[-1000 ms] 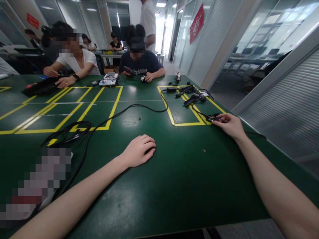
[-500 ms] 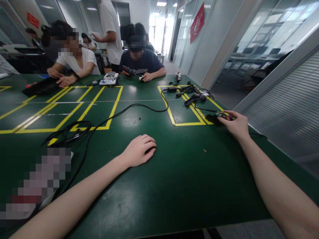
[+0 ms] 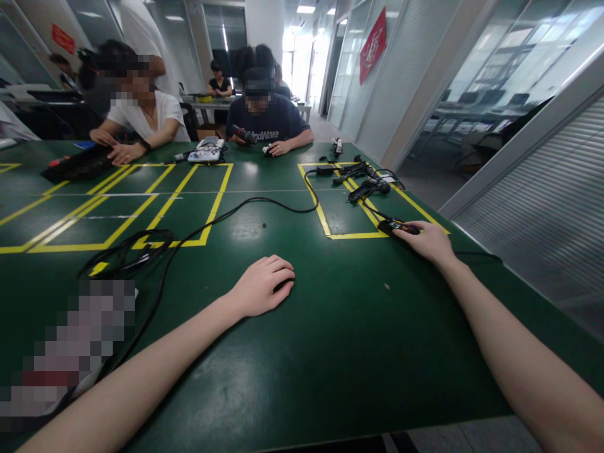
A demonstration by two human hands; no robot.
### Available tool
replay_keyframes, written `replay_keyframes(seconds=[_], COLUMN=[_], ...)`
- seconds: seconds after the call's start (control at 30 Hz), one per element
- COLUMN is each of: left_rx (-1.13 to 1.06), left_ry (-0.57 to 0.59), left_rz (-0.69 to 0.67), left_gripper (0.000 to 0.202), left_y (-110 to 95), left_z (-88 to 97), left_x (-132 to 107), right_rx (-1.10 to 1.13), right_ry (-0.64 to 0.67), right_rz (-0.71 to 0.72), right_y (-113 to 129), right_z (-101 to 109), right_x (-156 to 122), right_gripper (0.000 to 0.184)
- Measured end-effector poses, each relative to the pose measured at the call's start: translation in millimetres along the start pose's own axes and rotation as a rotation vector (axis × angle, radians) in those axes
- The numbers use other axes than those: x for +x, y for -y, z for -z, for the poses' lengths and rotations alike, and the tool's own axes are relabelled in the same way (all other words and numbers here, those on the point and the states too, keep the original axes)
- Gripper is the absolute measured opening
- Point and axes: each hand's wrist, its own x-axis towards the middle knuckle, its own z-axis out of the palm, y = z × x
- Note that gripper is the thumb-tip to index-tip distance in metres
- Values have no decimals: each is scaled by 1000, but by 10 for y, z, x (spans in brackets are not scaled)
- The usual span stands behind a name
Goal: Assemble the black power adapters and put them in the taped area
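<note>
My left hand rests palm down on the green table, its fingers curled loosely over a small dark thing that I cannot make out. My right hand reaches out to the right and is closed on a small black device with coloured marks, low over the table at the corner of a yellow-taped square. A black cord runs from the device up to a pile of black tools.
A long black cable snakes across the middle to a tangle at the left. Two seated people work at the far edge, with a white device between them. The table's right edge borders a glass wall.
My right hand first lifted the black device a little to the right, then brought it back left and down to the yellow square's corner. A standing person at the back walked left.
</note>
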Motion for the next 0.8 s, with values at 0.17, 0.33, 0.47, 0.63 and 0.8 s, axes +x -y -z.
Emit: replay_keyframes(seconds=[0.17,0.33,0.47,0.63,0.8], left_rx=[1,12,-45,-124,-88], left_ry=[6,-67,-186,-108,21], left_rz=[3,-1,-33,-147,-24], left_gripper=[18,20,33,37,41], left_y=[-1,-30,-48,-46,-56], left_z=[-3,19,47,67,75], left_x=[1,1,-16,-21,15], right_rx=[69,312,603,692,662], right_ry=[157,295,514,543,478], right_rz=[125,535,856,920,850], right_y=[685,1377,1748,1873,1858], right_z=[-115,-201,-206,-217,-210], right_x=[-223,-748,-1202,-1396,-1366], right_gripper=[38,28,22,24,25])
